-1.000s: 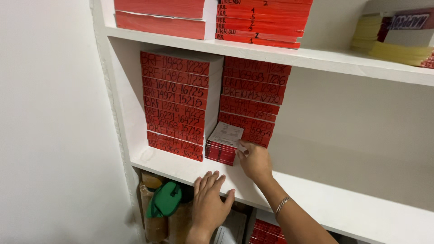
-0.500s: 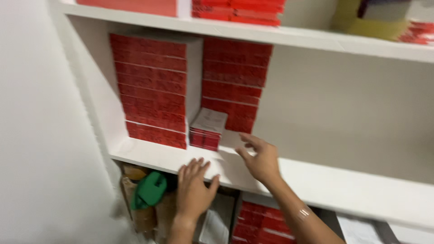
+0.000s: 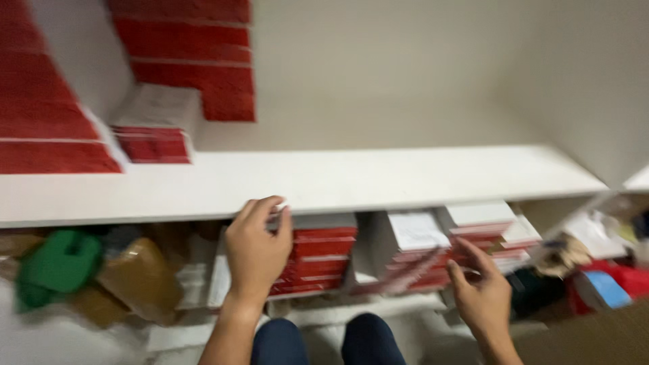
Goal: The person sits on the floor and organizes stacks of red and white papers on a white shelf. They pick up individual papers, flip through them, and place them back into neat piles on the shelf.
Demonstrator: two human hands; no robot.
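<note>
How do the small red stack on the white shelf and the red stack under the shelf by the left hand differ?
The small red stack rests on top of the white shelf, with nothing touching it; the lower red stack sits below that shelf, right by the left hand. The upper one leans against taller red stacks; the lower one stands among other white-topped piles. Both are red-edged with pale tops, blurred.
</note>
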